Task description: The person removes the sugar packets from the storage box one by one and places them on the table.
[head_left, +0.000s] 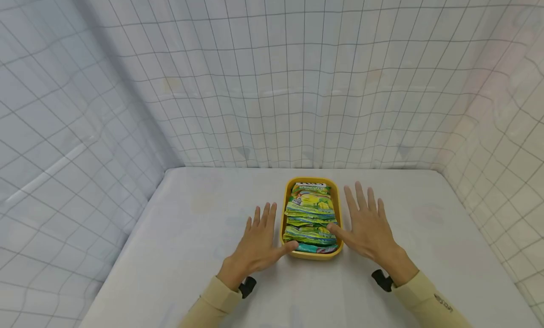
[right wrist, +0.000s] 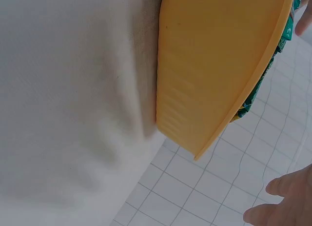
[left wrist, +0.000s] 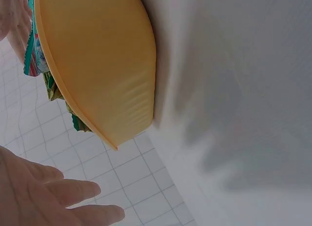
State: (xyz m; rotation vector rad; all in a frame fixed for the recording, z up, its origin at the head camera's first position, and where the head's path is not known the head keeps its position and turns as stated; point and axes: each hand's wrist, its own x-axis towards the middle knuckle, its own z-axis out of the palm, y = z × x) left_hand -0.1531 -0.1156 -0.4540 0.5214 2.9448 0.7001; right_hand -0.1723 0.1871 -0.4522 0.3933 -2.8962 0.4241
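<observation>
A yellow plastic basket (head_left: 312,256) stands on the white table, filled with green and yellow packets (head_left: 310,206) in a row. The label on the rear packet includes the word "SPRING". At the near end lies a teal and red packet (head_left: 318,248). My left hand (head_left: 257,246) is to the left of the basket, fingers straight, its thumb over the near left corner. On the other side my right hand (head_left: 369,229) has its fingers spread, the thumb reaching over the right rim. Both wrist views show the basket's side wall (left wrist: 97,50) apart from the fingers.
The white tabletop (head_left: 204,219) extends around the basket. Behind it hangs a white curtain (head_left: 297,106) with a dark grid pattern, and similar sheets close off the left and right sides. Black bands with small devices sit at both wrists.
</observation>
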